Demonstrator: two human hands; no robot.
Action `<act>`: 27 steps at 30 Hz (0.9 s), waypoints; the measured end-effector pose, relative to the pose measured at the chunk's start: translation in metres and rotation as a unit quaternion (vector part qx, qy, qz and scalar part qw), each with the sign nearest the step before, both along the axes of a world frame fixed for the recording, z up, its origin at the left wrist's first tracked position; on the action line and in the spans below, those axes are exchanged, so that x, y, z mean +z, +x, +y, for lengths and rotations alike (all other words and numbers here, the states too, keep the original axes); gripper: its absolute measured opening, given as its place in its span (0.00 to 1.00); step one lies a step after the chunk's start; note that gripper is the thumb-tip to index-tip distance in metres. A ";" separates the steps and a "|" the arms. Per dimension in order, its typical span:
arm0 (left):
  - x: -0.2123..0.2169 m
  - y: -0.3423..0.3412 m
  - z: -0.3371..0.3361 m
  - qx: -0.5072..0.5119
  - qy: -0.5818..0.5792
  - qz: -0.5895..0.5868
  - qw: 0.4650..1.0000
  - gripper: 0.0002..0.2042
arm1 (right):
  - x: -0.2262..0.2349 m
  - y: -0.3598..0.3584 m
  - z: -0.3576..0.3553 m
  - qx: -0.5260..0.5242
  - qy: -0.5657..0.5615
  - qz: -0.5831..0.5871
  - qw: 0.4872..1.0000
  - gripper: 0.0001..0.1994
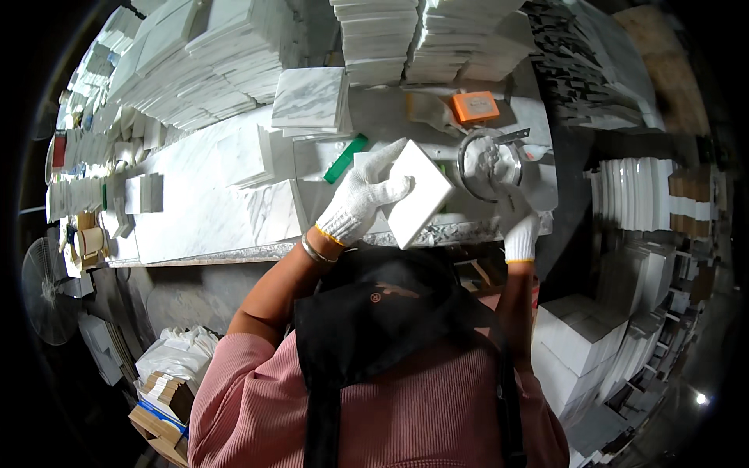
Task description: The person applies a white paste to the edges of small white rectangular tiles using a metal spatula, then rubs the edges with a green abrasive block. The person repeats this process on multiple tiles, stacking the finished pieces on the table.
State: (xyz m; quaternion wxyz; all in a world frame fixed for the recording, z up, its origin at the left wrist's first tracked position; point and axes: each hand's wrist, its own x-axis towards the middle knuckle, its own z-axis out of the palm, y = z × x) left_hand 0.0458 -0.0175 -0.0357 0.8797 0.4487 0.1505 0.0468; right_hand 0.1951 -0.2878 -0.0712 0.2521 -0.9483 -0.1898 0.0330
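Fingers of your left hand [355, 200] grip the white tile [422, 193], likely stiff, brittle; support its edges. Your right hand [518, 221]: grip unclear.

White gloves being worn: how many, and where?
2: one glove on the left hand, holding the white tile; another glove on the right hand, by the round bowl. No other worn glove shows.

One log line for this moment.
left hand: holds white tile | right hand: at round bowl | nearby: orange box, green bar
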 end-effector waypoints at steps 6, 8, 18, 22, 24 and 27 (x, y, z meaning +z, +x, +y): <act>0.025 -0.002 0.003 0.001 0.413 0.075 0.908 0.40 | 0.072 -0.011 0.023 -0.029 0.069 0.079 0.994 0.19; 0.013 -0.001 0.000 0.016 0.420 0.035 0.907 0.40 | 0.104 -0.020 0.043 0.017 0.225 0.198 0.954 0.20; 0.021 0.004 -0.003 0.009 0.531 -0.017 0.847 0.39 | 0.067 -0.022 0.073 0.069 0.218 0.433 0.872 0.17; 0.016 0.004 0.005 0.020 0.560 -0.026 0.828 0.37 | 0.073 -0.051 0.054 -0.018 0.315 0.442 0.840 0.20; 0.023 0.006 0.006 0.003 0.544 -0.010 0.839 0.37 | 0.070 -0.050 0.056 -0.040 0.314 0.427 0.847 0.20; 0.022 0.014 0.004 -0.031 0.535 -0.028 0.844 0.38 | 0.060 -0.035 0.058 0.095 0.294 0.357 0.882 0.16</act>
